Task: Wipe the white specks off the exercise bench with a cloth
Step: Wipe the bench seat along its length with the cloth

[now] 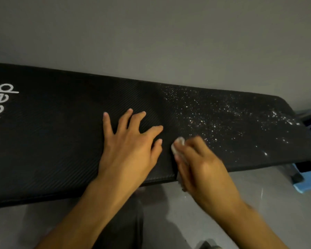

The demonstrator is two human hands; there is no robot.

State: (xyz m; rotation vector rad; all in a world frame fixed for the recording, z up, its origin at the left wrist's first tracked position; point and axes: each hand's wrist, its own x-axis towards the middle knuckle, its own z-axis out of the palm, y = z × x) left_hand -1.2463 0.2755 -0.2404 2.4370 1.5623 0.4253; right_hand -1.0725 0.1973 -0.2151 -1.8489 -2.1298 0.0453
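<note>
Head view looks down on the long black bench (pixel 61 141). At the bench's middle the left hand (pixel 131 141) rests flat on it, fingers straight and spread, holding nothing. Just beside it, by the bench's near edge, the right hand (pixel 201 164), blurred, curls its fingers round a small white cloth (pixel 178 143) that touches the bench top. White specks (pixel 214 119) lie scattered over the bench's right part, beyond the cloth. White "keep" lettering (pixel 2 105) marks the bench's left end.
</note>
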